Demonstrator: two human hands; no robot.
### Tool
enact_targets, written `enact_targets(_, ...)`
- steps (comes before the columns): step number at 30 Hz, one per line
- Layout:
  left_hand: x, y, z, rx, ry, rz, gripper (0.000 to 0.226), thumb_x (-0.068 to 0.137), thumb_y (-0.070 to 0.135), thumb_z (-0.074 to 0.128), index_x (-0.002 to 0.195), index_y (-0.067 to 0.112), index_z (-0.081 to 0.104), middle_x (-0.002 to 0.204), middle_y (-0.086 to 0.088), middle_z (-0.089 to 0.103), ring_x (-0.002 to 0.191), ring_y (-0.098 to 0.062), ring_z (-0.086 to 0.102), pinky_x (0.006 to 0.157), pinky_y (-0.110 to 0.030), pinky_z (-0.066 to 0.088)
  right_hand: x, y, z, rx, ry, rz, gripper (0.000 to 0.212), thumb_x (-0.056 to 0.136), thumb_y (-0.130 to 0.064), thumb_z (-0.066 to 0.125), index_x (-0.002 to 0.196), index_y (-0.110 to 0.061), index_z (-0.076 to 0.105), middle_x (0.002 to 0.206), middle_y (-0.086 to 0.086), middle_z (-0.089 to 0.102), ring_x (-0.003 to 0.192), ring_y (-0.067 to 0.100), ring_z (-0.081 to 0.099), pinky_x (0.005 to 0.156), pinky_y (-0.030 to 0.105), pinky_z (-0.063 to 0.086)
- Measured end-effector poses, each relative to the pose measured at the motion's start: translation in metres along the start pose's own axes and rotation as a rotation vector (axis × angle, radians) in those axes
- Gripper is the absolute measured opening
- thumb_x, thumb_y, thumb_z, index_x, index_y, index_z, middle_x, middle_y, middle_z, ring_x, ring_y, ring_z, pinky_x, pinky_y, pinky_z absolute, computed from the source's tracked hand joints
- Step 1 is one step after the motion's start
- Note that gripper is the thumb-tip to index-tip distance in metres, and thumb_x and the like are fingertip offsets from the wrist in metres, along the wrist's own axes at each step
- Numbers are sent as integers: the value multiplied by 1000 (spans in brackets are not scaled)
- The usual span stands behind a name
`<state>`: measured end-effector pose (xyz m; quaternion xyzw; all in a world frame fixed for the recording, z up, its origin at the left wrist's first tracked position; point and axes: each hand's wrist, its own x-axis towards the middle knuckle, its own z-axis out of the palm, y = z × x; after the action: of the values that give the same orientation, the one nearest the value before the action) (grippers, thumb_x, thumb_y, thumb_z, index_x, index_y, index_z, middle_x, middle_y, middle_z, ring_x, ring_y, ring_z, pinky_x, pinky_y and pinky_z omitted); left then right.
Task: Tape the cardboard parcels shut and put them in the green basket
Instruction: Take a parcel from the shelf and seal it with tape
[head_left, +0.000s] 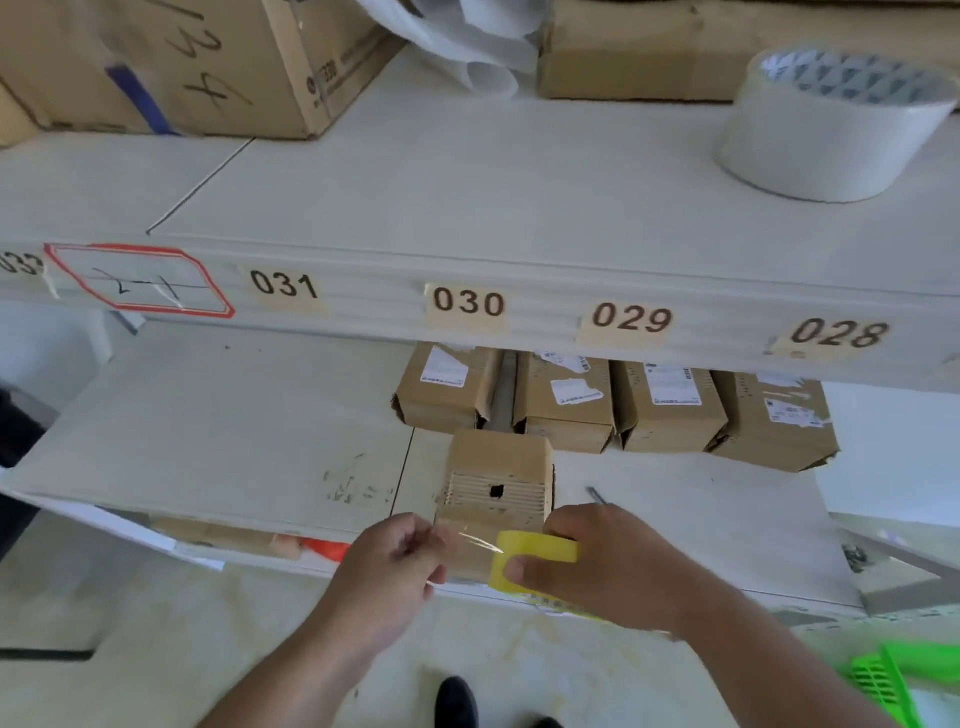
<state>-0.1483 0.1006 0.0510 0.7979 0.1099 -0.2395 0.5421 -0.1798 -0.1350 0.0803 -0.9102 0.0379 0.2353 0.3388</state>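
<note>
At the shelf edge (291, 540), parcel (496, 478) (tape roll (535, 564) in right hand (613, 566)).

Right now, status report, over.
Right hand holds yellow tape roll; left hand pinches the tape end. Parcel untaped. Nothing blocking.

Hidden, cropped or blurred

The basket (891, 686) is cut by the bottom-right corner, only a green edge showing. The upper shelf (467, 260) hides the backs of the four parcels (613, 405) behind. The hands (395, 566) and the yellow tape (535, 558) cover the near end of the front parcel (496, 473). Parcel labels are too small to read. A shoe (456, 701) is cropped below.
</note>
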Motion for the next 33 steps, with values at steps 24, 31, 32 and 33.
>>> enact_targets(24,167,-51,-7,-130,37,-112,27,102,29,57,89,6,65,81,-11,74,79,-22,70,83,-42,64,133,88,-27,-759,84,250,85,72,-103,26,81,-27,63,87,-8,63,90,18,61,73,33,45)
enact_targets(31,176,-59,-2,-158,37,-167,26,102,27,59,90,4,66,79,-10,73,81,-24,71,85,-42,64,138,93,-16,-686,81,311,89,77,-100,26,68,-18,57,73,-3,64,72,15,62,70,33,48)
enact_targets(32,177,-59,0,-154,41,-169,26,102,27,59,90,5,66,80,-10,73,82,-24,71,84,-41,64,139,95,-15,-684,75,319,88,77,-100,28,68,-17,57,73,-2,65,72,15,62,69,33,48)
enact_targets(33,177,-59,1,-149,45,-172,26,102,27,59,90,5,66,81,-10,73,84,-25,72,83,-41,64,140,96,-14,-678,66,330,88,76,-101,29,68,-18,57,73,-2,65,72,15,62,69,33,48)
